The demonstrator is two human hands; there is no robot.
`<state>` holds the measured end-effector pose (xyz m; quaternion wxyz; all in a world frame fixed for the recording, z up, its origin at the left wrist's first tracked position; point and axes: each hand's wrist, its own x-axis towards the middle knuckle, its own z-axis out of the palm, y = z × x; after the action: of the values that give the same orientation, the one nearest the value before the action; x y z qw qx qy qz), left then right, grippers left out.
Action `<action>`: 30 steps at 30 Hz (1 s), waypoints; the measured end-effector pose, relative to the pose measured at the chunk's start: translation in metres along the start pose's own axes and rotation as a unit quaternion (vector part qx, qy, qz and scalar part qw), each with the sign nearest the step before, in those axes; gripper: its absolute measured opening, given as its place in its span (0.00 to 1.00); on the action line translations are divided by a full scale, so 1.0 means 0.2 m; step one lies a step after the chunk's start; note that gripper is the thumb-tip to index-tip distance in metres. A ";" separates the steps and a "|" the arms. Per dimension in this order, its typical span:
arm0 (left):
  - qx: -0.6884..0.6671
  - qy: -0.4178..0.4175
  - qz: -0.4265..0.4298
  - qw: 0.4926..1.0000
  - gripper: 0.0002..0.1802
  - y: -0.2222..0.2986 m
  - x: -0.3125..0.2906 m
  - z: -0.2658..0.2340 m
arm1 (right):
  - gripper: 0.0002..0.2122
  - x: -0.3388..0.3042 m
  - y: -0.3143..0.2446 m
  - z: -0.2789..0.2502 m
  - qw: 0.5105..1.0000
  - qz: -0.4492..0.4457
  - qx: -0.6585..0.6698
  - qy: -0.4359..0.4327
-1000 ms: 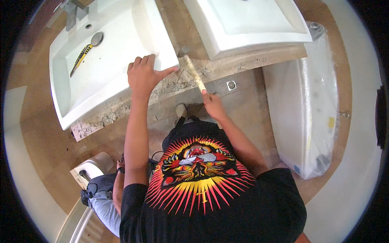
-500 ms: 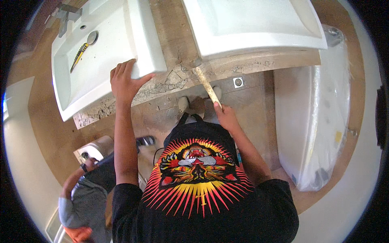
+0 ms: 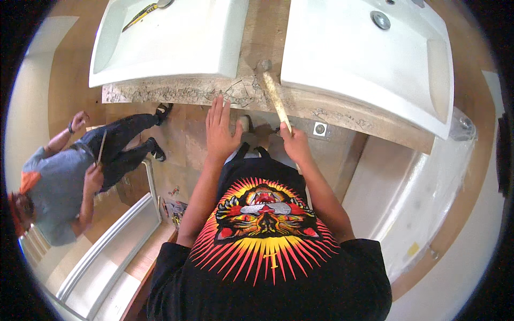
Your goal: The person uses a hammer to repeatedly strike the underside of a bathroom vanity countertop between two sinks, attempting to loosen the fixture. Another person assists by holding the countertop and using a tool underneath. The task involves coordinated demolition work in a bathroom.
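My right hand [image 3: 296,145] is closed round the lower end of the pale, worn handle of a hammer [image 3: 274,97]. The hammer's grey head lies at the gap between two white washbasins, over the chipped counter edge [image 3: 176,92]. My left hand [image 3: 220,131] is open, fingers stretched out together and thumb apart, with its fingertips at the front of that cracked edge; whether they touch it I cannot tell. Behind the edge sit the left washbasin [image 3: 171,59] and the right washbasin [image 3: 364,75].
A yellow and black utility knife [image 3: 140,16] lies in the left basin. At the left a person [image 3: 59,166] holds a thin stick-like tool. A plastic-wrapped white bathtub [image 3: 412,219] stands at the right. A square floor drain [image 3: 320,129] shows below the counter.
My left hand has come off the left basin's corner and moved right and down to the counter edge. The view has turned. The person at left now stands with legs apart, more fully seen.
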<state>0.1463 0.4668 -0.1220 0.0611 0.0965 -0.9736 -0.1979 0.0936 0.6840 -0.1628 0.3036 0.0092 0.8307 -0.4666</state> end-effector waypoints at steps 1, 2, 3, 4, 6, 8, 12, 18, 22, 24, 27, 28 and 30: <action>-0.003 -0.002 -0.016 1.000 0.34 -0.03 -0.04 0.03 | 0.29 0.02 0.00 0.01 1.000 -0.002 -0.005 0.002; -0.008 -0.003 -0.031 0.999 0.33 -0.05 -0.07 0.05 | 0.29 0.04 0.00 0.01 1.000 -0.004 -0.010 0.007; -0.013 -0.005 -0.044 0.999 0.33 -0.08 -0.09 0.07 | 0.29 0.07 0.00 0.01 1.000 -0.005 -0.015 0.012; -0.009 -0.002 -0.039 0.999 0.33 -0.11 -0.10 0.09 | 0.29 0.10 0.00 0.01 1.000 0.000 -0.011 0.008; -0.006 0.005 -0.030 1.000 0.32 -0.16 -0.08 0.10 | 0.30 0.15 -0.01 0.01 1.000 0.012 -0.006 0.002; -0.004 -0.010 -0.018 1.000 0.32 -0.18 -0.03 0.11 | 0.31 0.13 -0.03 0.04 0.996 0.071 -0.052 -0.002; -0.028 -0.040 0.026 0.998 0.31 -0.16 0.05 0.12 | 0.32 -0.07 -0.07 0.06 0.993 0.053 -0.097 -0.029; -0.062 -0.023 0.079 0.995 0.29 -0.23 0.10 0.14 | 0.33 -0.11 -0.06 0.13 0.991 0.129 -0.045 0.004; -0.066 -0.025 0.075 0.995 0.28 -0.27 0.06 0.11 | 0.33 -0.09 -0.05 0.17 0.987 0.114 -0.091 0.064; -0.087 -0.016 0.076 0.993 0.28 -0.30 0.04 0.11 | 0.32 -0.08 -0.09 0.18 0.987 0.089 -0.108 0.084; -0.113 -0.003 0.076 0.991 0.26 -0.35 0.02 0.11 | 0.31 -0.13 -0.19 0.20 0.986 0.079 -0.095 0.109; -0.124 -0.003 0.076 0.989 0.26 -0.35 0.01 0.12 | 0.30 -0.15 -0.20 0.20 0.986 0.079 -0.085 0.116; -0.141 -0.003 0.078 0.987 0.25 -0.35 0.00 0.10 | 0.30 -0.16 -0.11 0.24 0.987 0.076 -0.032 0.136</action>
<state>0.1547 0.4112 -0.1688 0.0863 0.0101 -0.9407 -0.3278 0.1363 0.6438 -0.1482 0.2223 0.1258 0.8756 -0.4099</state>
